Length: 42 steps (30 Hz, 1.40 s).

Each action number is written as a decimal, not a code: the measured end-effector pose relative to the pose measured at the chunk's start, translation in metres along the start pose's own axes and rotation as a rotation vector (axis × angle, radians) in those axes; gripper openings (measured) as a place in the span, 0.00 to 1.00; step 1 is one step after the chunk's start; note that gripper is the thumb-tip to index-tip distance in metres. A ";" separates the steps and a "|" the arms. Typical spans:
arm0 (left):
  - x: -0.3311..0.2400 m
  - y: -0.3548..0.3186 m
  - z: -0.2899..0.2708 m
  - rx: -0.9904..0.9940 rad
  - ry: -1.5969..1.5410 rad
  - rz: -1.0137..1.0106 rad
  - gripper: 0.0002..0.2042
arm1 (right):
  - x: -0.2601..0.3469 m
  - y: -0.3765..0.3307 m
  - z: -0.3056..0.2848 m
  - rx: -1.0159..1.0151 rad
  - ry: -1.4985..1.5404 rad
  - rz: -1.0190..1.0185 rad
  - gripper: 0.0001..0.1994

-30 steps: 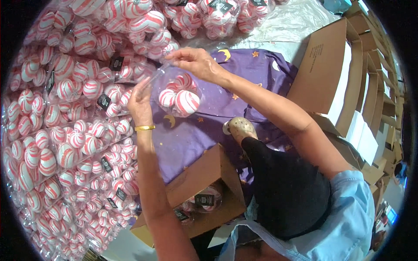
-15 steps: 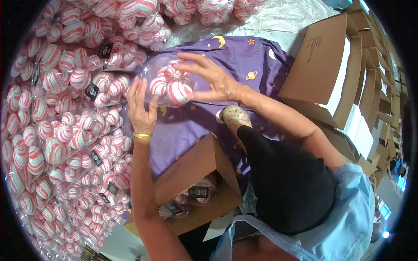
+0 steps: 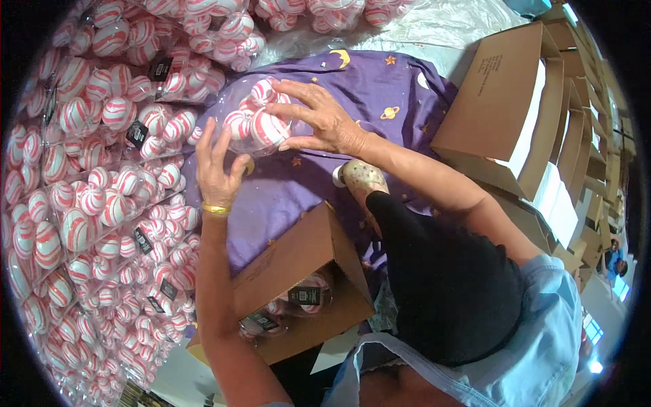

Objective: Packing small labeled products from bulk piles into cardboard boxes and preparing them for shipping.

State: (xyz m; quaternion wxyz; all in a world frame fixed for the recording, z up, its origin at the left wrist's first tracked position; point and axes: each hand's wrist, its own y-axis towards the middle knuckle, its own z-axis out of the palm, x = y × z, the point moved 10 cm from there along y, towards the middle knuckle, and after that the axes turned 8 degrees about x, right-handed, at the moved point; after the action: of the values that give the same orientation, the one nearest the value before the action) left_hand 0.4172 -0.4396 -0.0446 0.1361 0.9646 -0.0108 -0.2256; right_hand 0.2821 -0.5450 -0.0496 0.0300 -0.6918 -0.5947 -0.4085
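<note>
Many red-and-white striped balls [image 3: 102, 203] in clear bags lie in a heap, to the outer side of the left fingers. The left hand [image 3: 218, 169] (it wears a gold bangle [image 3: 215, 209]) spreads its fingers against the near side of a clear bag of striped balls [image 3: 254, 122]. The right hand [image 3: 319, 122] grasps the same bag from above, fingers spread over it. The bag is between both hands, over the purple cloth [image 3: 352, 95]. An open cardboard box [image 3: 298, 292] stands below the wrists.

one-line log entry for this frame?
left hand: holds clear ball pack | right hand: on top of pack | under: purple cloth | near: open carton
</note>
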 end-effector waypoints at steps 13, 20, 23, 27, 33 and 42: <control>0.013 -0.026 -0.002 -0.179 -0.227 -0.273 0.22 | 0.003 0.005 0.003 0.001 -0.083 0.016 0.23; 0.049 -0.047 0.053 -0.312 -1.390 -0.827 0.17 | 0.014 0.004 0.007 -0.049 -0.071 -0.066 0.24; 0.052 -0.047 0.062 -0.284 -1.621 -0.877 0.14 | 0.015 0.004 0.009 -0.063 -0.050 -0.076 0.23; 0.050 -0.032 0.057 -0.256 -1.647 -0.838 0.13 | 0.013 0.005 0.009 -0.051 -0.040 -0.048 0.21; 0.064 -0.029 0.068 -0.201 -1.844 -0.879 0.11 | 0.015 0.006 0.008 -0.075 -0.049 -0.033 0.20; 0.041 -0.012 0.050 -0.108 -1.716 -0.556 0.18 | 0.015 0.009 0.008 -0.015 -0.056 0.088 0.22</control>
State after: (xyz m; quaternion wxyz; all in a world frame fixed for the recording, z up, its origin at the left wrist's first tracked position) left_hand 0.4316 -0.4437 -0.1082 0.0669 0.4251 0.1353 -0.8925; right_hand 0.2930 -0.5315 -0.0419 0.0260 -0.7287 -0.5611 -0.3917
